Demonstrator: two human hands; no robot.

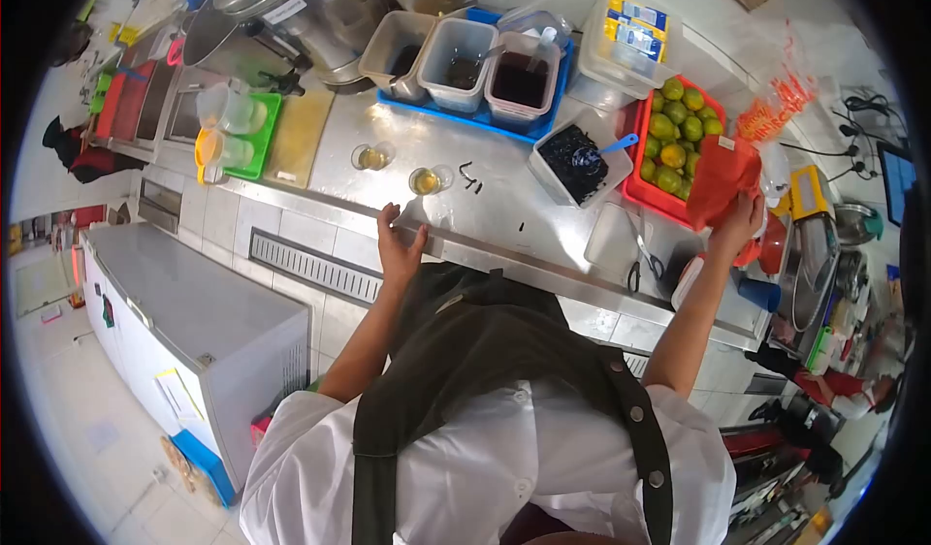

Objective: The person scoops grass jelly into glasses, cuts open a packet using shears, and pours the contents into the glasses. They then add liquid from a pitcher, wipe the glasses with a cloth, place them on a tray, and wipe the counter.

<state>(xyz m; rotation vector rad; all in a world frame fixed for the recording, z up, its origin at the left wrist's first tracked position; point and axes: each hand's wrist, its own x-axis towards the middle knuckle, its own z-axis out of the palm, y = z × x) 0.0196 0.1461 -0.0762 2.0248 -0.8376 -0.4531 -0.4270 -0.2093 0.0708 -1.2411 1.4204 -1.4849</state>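
Observation:
My left hand [400,251] is at the counter's front edge, thumb and fingers apart, with nothing in it. Just beyond it stand two small clear cups [424,181] with a little yellowish liquid. Dark strips [470,178] lie beside them on the steel counter [465,217]. At the right, my right hand [739,223] grips a red cloth [720,178], which hangs over the right side of a red basket [635,178] of green citrus fruit [671,136]. Left of the basket is a white tub [555,178] of black, shiny pieces, with a blue-handled spoon [619,144] in it.
A blue tray [398,107] at the back bears several plastic tubs, one with dark liquid [521,80]. Scissors [642,259] lie near the front edge. Pitchers [221,152] stand on a green tray [260,136] at left. A freezer [208,303] is behind, and other people work farther off.

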